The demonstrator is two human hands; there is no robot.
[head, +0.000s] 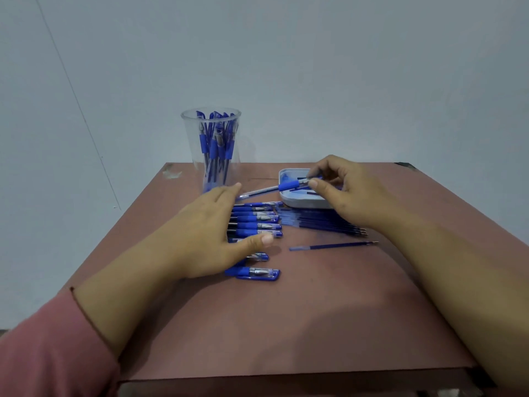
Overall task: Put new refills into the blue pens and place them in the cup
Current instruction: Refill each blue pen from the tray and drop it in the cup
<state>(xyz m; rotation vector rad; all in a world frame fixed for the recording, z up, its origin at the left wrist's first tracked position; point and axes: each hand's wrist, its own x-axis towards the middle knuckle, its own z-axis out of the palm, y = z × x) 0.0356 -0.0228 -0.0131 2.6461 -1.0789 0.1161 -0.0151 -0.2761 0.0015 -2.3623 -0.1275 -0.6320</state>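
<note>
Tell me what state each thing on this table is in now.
cup: upright, holding many blue pens.
tray: flat on the table, blue-smeared inside.
row of pens: lying side by side on the table.
held pen: lifted, slanting over the tray rim.
right hand: pinches the held pen's end.
left hand: fingers straight, over the row of pens.
refills: bundled, lying beside the tray.
single refill: lying alone, apart.

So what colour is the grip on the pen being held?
Solid blue: the pen's grip shows clearly in the head view.
</note>
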